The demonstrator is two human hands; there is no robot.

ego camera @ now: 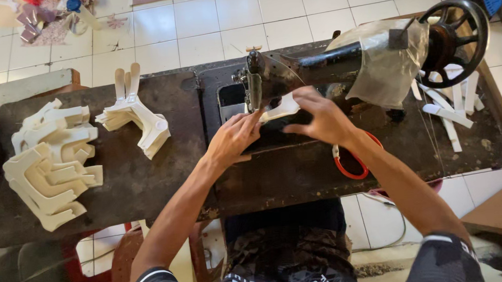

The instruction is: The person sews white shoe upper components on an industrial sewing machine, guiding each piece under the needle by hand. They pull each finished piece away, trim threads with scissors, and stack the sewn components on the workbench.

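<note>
Cream cut piece [283, 107] sat under needle of black sewing machine [315, 66], pinched by fingertips of both hands. Left hand [232, 139] steadied near edge; right hand [322, 119] arched over far edge. Two cut stacks [54, 164] (apparently unsewn) waited left; strips [447, 103] lay right beside orange scissors [349, 164].

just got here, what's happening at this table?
A person sits at a black sewing machine on a dark worn table. Both hands hold a cream cut piece at the needle: the left hand from the left, the right hand on top. Red-handled scissors lie by the right wrist. Two stacks of similar cream pieces sit to the left, a big pile and a smaller stack. White strips lie by the handwheel.
</note>
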